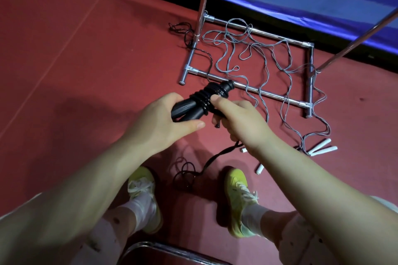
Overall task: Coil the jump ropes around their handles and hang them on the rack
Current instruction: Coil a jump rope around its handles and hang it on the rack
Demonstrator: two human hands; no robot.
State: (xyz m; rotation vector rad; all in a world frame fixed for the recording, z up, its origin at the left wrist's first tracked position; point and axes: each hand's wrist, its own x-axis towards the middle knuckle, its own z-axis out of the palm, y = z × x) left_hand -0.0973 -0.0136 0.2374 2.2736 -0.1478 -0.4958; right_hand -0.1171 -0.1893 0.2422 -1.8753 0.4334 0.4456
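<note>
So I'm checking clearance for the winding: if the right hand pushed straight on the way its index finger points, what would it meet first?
The right hand already has its fingertip on the coiled black rope around the black handles; beyond, probably the rack's lower bar, depth unclear.

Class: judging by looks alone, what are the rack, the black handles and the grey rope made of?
Rack: likely chromed or polished steel tubing; bright mirror-like highlights. Black handles: probably plastic, partly glossy; they catch sheen. Grey rope: thin cord, maybe plastic-coated; it lies in springy loops, but too fine to tell.
</note>
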